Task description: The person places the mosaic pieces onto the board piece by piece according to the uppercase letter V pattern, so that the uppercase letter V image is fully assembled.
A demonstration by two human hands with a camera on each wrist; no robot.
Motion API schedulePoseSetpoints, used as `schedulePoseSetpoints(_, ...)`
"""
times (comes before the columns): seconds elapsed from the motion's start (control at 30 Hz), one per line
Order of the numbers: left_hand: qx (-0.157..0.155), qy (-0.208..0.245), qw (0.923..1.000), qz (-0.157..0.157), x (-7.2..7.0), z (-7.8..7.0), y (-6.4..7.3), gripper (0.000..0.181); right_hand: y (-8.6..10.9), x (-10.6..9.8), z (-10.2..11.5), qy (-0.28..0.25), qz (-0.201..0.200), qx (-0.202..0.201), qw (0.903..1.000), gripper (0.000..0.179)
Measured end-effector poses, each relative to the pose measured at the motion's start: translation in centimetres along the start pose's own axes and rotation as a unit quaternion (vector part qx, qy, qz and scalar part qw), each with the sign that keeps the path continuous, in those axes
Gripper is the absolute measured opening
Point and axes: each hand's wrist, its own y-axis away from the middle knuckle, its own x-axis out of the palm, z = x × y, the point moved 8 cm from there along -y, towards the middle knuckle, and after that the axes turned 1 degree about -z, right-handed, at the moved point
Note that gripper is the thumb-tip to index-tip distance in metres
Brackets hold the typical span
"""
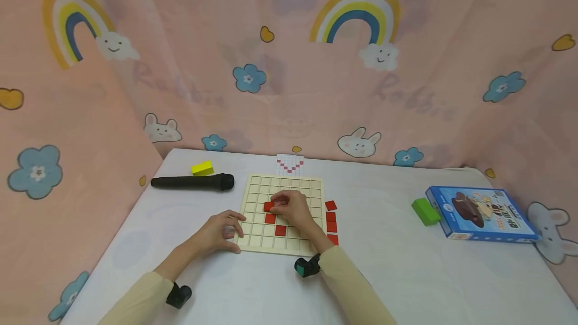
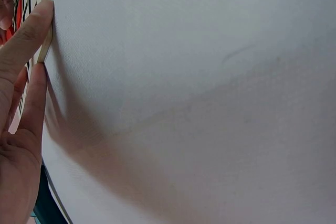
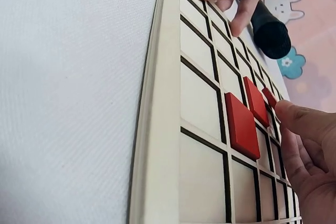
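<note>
My right hand [image 1: 291, 208] reaches over the pale grid board [image 1: 259, 242], thumb and finger pinching a red square tile [image 3: 269, 97] above one of the squares. Two more red tiles lie in the grid, one [image 1: 270, 218] just nearer me and another [image 1: 280, 230] diagonally below it. Along the board's left edge rests my left hand [image 1: 221, 232], its thumb at the near corner and its fingertips farther up. In the left wrist view, extended digits of the left hand [image 2: 23, 40] touch the board's rim.
Several spare red tiles [image 1: 331, 226] line the board's right side. Behind it is a card with a red V pattern [image 1: 290, 164]. A black microphone [image 1: 194, 182] and a yellow block [image 1: 202, 168] lie left; a green block [image 1: 426, 211] and a blue box [image 1: 480, 214] lie right.
</note>
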Motion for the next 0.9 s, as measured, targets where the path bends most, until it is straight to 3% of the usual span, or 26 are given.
schedulePoseSetpoints(0.27, -0.003, 0.0, 1.0, 0.003, 0.0, 0.2, -0.1, 0.026, -0.4, 0.7, 0.5, 0.023, 0.012, -0.015, 0.9996, 0.021)
schedulePoseSetpoints(0.63, -0.001, -0.002, 1.0, 0.001, -0.1, 0.1, -0.1, 0.027, -0.5, 1.2, 0.0, -0.015, 0.024, 0.019, 0.9994, 0.021)
schedulePoseSetpoints(0.9, -0.022, 0.009, 0.9997, -0.002, 0.0, 0.4, -0.1, 0.028, 0.8, -0.3, -0.1, -0.056, 0.026, 0.031, 0.9976, 0.023)
